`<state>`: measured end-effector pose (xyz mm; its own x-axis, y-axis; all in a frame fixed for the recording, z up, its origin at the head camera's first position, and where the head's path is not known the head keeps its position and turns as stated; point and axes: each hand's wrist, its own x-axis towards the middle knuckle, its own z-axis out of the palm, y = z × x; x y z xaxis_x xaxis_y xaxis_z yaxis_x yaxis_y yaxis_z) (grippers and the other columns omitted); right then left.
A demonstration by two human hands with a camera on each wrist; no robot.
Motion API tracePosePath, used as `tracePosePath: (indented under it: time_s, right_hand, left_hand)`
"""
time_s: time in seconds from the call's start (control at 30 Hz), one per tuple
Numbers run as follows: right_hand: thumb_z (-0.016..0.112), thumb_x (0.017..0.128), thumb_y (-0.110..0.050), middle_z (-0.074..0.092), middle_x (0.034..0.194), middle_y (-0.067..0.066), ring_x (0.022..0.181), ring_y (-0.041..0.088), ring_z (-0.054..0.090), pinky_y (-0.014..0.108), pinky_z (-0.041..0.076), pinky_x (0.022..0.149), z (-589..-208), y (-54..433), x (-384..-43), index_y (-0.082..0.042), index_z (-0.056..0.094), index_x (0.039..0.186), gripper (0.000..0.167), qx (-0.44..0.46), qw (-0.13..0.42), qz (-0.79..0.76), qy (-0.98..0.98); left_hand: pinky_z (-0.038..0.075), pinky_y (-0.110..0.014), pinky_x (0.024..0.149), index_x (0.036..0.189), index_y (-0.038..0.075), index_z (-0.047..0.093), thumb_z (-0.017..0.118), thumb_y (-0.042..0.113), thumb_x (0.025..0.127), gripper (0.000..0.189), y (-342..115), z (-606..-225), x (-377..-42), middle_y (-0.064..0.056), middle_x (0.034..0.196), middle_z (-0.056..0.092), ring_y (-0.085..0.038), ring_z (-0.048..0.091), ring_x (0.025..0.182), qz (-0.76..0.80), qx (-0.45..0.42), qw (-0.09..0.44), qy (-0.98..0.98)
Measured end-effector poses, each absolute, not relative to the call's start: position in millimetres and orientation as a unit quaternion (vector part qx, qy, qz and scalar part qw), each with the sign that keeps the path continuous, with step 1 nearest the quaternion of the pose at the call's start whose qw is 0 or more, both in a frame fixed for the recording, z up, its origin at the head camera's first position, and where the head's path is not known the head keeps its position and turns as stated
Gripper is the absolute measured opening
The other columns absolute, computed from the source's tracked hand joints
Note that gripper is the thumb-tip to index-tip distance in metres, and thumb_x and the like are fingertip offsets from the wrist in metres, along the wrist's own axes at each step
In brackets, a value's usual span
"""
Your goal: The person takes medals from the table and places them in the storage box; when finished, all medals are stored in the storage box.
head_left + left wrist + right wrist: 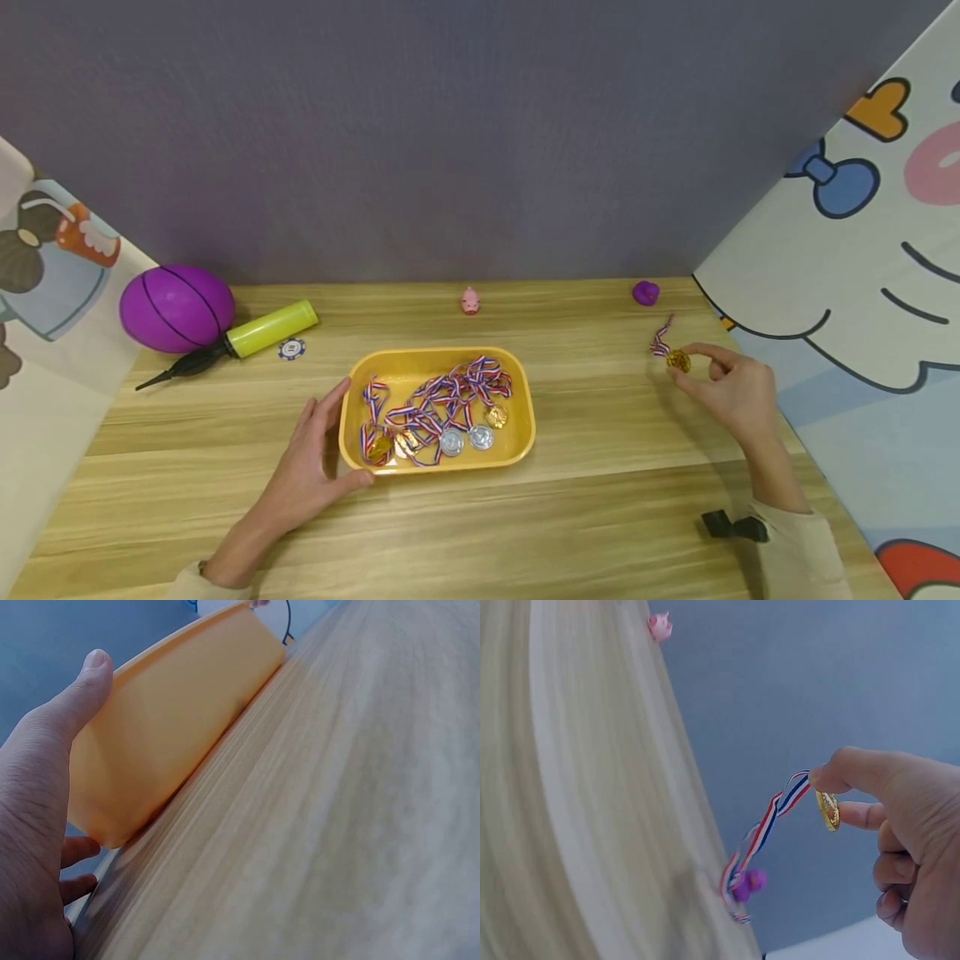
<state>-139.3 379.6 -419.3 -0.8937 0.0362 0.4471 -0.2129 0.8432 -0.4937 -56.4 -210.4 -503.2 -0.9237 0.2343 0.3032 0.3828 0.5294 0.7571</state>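
My right hand (731, 396) pinches a gold medal (678, 360) between thumb and index finger. From the medal a red, white and blue striped ribbon (769, 821) trails toward the back of the table, overlapping the purple duck in the right wrist view. A yellow tray (438, 353) holds several gold and silver medals, with their striped ribbons (457, 392) tangled together. Around its front left corner lies my left hand (303, 467), fingers extended along the left side and thumb (94, 682) against the front wall near the rim.
At the back stand a pink pig (470, 301) and a purple duck (645, 292). A purple ball (177, 308), a green and black hand pump (262, 332) and a poker chip (292, 348) lie at the left. A grey wall (465, 150) borders the wooden table (525, 533) behind.
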Motion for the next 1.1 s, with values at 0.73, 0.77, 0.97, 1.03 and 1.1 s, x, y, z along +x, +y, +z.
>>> tracePosePath:
  time_s: [0.73, 0.77, 0.97, 1.03, 1.1]
  right_hand:
    - [0.099, 0.079, -0.018, 0.029, 0.058, -0.01, 0.057, -0.001, 0.019, 0.025, 0.022, 0.051, -386.1, 315.0, -135.8, -0.013, 0.088, 0.107, 0.03, 0.066, 0.253, 0.326, -0.909]
    - [0.099, 0.078, -0.017, 0.028, 0.058, -0.01, 0.057, -0.002, 0.019, 0.024, 0.021, 0.051, -385.7, 313.4, -136.2, -0.013, 0.088, 0.107, 0.031, 0.07, 0.258, 0.326, -0.907]
    - [0.098, 0.077, -0.012, 0.028, 0.056, -0.006, 0.057, -0.005, 0.016, 0.026, 0.019, 0.051, -378.8, 305.3, -137.7, -0.008, 0.088, 0.107, 0.032, 0.088, 0.272, 0.358, -0.889]
    - [0.096, 0.078, -0.01, 0.028, 0.055, -0.006, 0.056, -0.005, 0.017, 0.027, 0.02, 0.051, -375.8, 302.8, -138.2, -0.006, 0.088, 0.107, 0.031, 0.089, 0.273, 0.372, -0.883]
    - [0.096, 0.078, -0.008, 0.027, 0.056, -0.006, 0.056, -0.002, 0.017, 0.027, 0.02, 0.05, -373.1, 300.3, -138.9, -0.006, 0.088, 0.108, 0.031, 0.089, 0.278, 0.383, -0.876]
  left_hand:
    - [0.002, -0.05, 0.14, 0.179, 0.023, 0.021, 0.088, 0.07, 0.085, 0.124, -211.6, -504.2, -57.1, -0.023, 0.16, 0.06, -0.032, 0.053, 0.151, -0.448, -0.179, 0.089, -0.871]
    - [0.002, -0.05, 0.14, 0.179, 0.023, 0.021, 0.088, 0.069, 0.084, 0.125, -211.6, -504.1, -57.1, -0.023, 0.159, 0.06, -0.031, 0.054, 0.151, -0.448, -0.18, 0.09, -0.871]
    - [0.002, -0.049, 0.14, 0.179, 0.023, 0.021, 0.091, 0.065, 0.083, 0.126, -211.5, -503.4, -56.8, -0.022, 0.159, 0.061, -0.03, 0.054, 0.151, -0.448, -0.179, 0.087, -0.872]
    - [0.001, -0.049, 0.14, 0.179, 0.024, 0.021, 0.091, 0.064, 0.083, 0.126, -211.6, -503.4, -56.8, -0.022, 0.16, 0.06, -0.031, 0.053, 0.151, -0.449, -0.177, 0.085, -0.872]
    - [0.001, -0.049, 0.14, 0.179, 0.024, 0.02, 0.091, 0.064, 0.082, 0.126, -211.7, -503.4, -56.8, -0.022, 0.161, 0.059, -0.029, 0.052, 0.152, -0.449, -0.177, 0.085, -0.872]
